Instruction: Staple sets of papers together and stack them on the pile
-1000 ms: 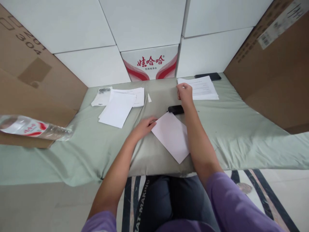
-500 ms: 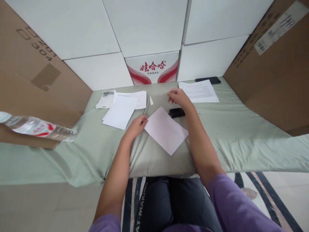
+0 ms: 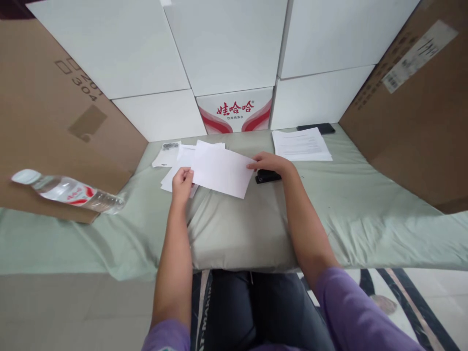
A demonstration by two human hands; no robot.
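Note:
A white sheet of paper point(image 3: 224, 168) is held up between my two hands; whether it is one sheet or more, I cannot tell. My left hand point(image 3: 182, 183) pinches its left edge, and my right hand point(image 3: 269, 162) is closed on the right corner. Just under my right hand lies a black stapler point(image 3: 267, 176), partly covered by the wrist. Left of and behind the held paper, other white papers point(image 3: 168, 178) lie overlapping on the green cloth point(image 3: 234, 229). A clear packet with small dark items point(image 3: 168, 152) is beside them.
At the back right are a stack of printed sheets point(image 3: 302, 145) and a black phone point(image 3: 323, 128). White boxes point(image 3: 234, 44) line the back, with cardboard boxes point(image 3: 47, 131) on both sides. A water bottle point(image 3: 73, 191) leans at the left.
The sheet has risen off the cloth and swung left, now covering part of the loose papers. My left hand moved left with it, and my right hand came down onto its right corner.

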